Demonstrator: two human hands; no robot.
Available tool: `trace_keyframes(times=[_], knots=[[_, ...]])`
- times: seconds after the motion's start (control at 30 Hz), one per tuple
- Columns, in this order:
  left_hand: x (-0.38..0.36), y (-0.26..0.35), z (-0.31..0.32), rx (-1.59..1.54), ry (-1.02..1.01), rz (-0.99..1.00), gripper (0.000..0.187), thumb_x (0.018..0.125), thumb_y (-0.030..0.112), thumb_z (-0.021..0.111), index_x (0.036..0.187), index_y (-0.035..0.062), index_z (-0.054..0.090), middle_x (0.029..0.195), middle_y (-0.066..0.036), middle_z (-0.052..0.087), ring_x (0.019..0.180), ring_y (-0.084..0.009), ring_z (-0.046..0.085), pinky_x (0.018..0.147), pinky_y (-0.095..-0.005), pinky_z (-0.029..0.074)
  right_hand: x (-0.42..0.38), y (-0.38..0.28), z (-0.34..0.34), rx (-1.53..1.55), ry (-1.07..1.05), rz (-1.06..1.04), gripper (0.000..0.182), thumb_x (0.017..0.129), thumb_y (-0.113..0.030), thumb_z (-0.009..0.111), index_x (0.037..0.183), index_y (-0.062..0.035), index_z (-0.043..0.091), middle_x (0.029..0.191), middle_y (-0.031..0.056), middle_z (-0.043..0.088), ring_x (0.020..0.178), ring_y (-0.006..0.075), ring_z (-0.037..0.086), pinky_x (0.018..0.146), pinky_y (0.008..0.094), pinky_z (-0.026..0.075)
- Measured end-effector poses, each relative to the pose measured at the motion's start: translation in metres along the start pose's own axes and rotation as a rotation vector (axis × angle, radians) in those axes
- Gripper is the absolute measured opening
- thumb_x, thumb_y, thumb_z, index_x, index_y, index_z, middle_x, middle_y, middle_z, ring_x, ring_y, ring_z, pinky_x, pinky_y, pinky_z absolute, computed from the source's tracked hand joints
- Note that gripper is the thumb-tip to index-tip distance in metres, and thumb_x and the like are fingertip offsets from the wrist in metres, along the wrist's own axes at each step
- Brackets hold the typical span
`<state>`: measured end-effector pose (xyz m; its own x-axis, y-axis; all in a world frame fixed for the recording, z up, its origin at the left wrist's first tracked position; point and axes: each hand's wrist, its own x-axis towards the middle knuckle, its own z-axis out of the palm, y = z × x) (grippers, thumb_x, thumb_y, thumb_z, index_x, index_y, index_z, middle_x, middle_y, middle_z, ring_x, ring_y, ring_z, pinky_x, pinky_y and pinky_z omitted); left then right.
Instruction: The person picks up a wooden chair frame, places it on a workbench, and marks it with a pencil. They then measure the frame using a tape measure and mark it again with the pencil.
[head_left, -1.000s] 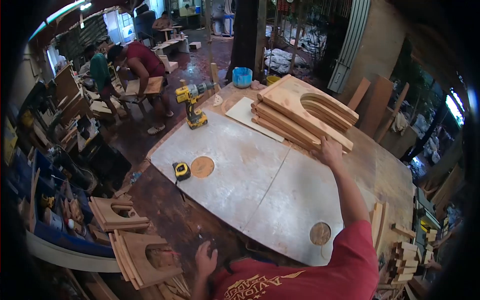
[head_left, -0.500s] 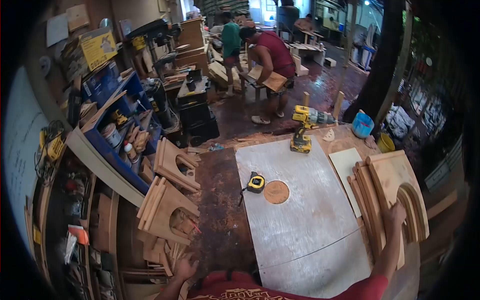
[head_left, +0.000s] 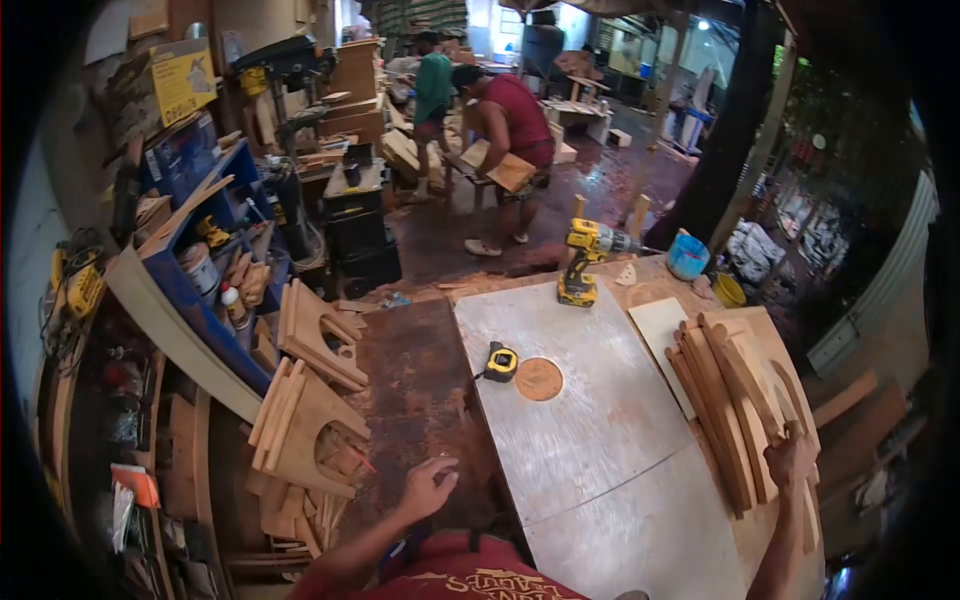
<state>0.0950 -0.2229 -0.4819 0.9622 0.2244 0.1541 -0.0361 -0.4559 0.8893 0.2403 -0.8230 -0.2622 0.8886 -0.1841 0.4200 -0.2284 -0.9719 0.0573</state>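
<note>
At the right, my right hand (head_left: 790, 458) is closed on the edge of a wooden panel with an arched cutout (head_left: 742, 372). The panel leans among several similar wooden pieces in a stack (head_left: 705, 400). My left hand (head_left: 430, 488) hovers over the dark tabletop (head_left: 405, 400), empty, with its fingers loosely apart. A yellow and black tape measure (head_left: 497, 362) lies on the pale board (head_left: 590, 400), beside a round hole (head_left: 540, 379). Upright at the board's far edge stands a yellow cordless drill (head_left: 580, 265).
More arched wooden panels (head_left: 310, 430) are piled at the left, near a blue tool shelf (head_left: 215, 270). A blue container (head_left: 688, 257) sits at the table's far right corner. Beyond the table, a person in a red shirt (head_left: 520, 115) bends over a board.
My left hand has risen from beside the left pile and moved right over the tabletop. The gripped panel has tilted left, away from the panel behind it. The view has shifted slightly.
</note>
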Motion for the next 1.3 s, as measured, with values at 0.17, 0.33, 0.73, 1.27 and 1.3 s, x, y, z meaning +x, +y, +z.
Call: trace_keyframes(times=[0.17, 0.33, 0.73, 1.27, 1.3], knots=[[0.039, 0.019, 0.041, -0.434, -0.219, -0.064, 0.028, 0.096, 0.01, 0.061, 0.123, 0.0011, 0.064, 0.112, -0.007, 0.071, 0.096, -0.0119, 0.066, 0.086, -0.0286, 0.053, -0.097, -0.054, -0.096, 0.015, 0.057, -0.111, 0.033, 0.066, -0.011, 0.075, 0.096, -0.0081, 0.062, 0.082, 0.0164, 0.067, 0.083, 0.0388, 0.064, 0.073, 0.0483, 0.051], [0.069, 0.06, 0.061, -1.246, -0.792, -0.498, 0.063, 0.1, 0.043, 0.056, 0.145, 0.0009, 0.04, 0.136, -0.016, 0.058, 0.114, -0.0266, 0.062, 0.092, -0.0438, 0.054, -0.211, -0.136, -0.177, -0.098, 0.015, -0.344, 0.045, 0.052, -0.01, 0.079, 0.092, -0.0109, 0.06, 0.083, 0.0084, 0.061, 0.078, 0.0329, 0.058, 0.066, 0.0454, 0.044], [0.016, 0.034, -0.023, -1.291, -1.01, -0.821, 0.065, 0.097, 0.041, 0.056, 0.145, 0.0004, 0.039, 0.131, -0.018, 0.059, 0.114, -0.0294, 0.063, 0.097, -0.0436, 0.054, -0.325, -0.211, -0.153, 0.064, -0.252, -0.622, 0.044, 0.048, -0.026, 0.079, 0.088, -0.0138, 0.065, 0.081, 0.0065, 0.062, 0.075, 0.0307, 0.063, 0.071, 0.046, 0.051], [0.034, -0.028, -0.056, -1.015, -0.592, -0.666, 0.049, 0.103, 0.034, 0.05, 0.138, 0.0011, 0.046, 0.126, -0.015, 0.063, 0.099, -0.0233, 0.066, 0.083, -0.0392, 0.055, -0.086, -0.146, -0.145, 0.297, -0.288, -0.099, 0.066, 0.057, -0.046, 0.09, 0.101, 0.0001, 0.073, 0.083, 0.0125, 0.071, 0.08, 0.021, 0.067, 0.074, 0.0353, 0.052], [0.024, -0.037, -0.059, -0.998, -0.534, -0.689, 0.048, 0.102, 0.034, 0.051, 0.137, 0.0016, 0.047, 0.123, -0.014, 0.064, 0.096, -0.0225, 0.066, 0.081, -0.0384, 0.055, -0.077, -0.148, -0.146, 0.315, -0.334, -0.09, 0.065, 0.057, -0.047, 0.091, 0.099, 0.0003, 0.074, 0.084, 0.0117, 0.072, 0.08, 0.0207, 0.067, 0.075, 0.0345, 0.051]])
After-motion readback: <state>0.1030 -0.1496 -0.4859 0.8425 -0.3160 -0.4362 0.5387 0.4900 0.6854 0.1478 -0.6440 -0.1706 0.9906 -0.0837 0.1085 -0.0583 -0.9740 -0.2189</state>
